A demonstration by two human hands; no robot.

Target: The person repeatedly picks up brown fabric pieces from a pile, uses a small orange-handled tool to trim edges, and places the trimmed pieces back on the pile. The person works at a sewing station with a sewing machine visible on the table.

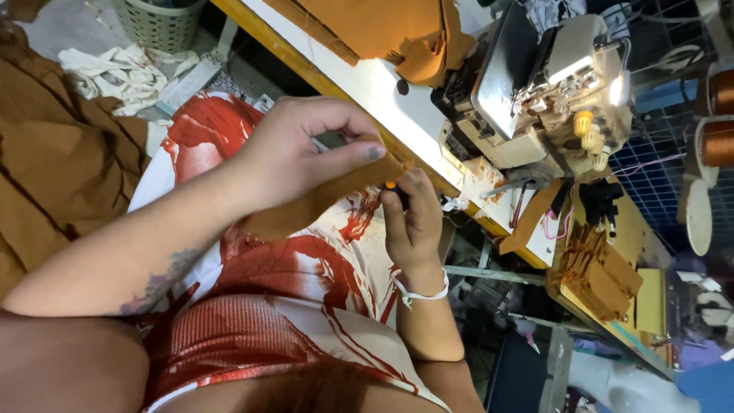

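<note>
Your left hand (294, 149) pinches a narrow brown fabric strip (348, 183), its long axis running from lower left up toward the counter (359, 80). Your right hand (413, 214) grips its far end, fingers curled shut, beside a small orange-tipped tool (391, 185).

Left hand (306, 153) and right hand (413, 218) meet, each grip pinched closed.

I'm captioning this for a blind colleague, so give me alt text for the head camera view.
Seen from above, a person's left hand and right hand pinch a small piece of mustard-brown fabric over their lap, beside a cream overlock sewing machine on a white, yellow-edged table. Stacked brown fabric pieces lie beyond.
</note>
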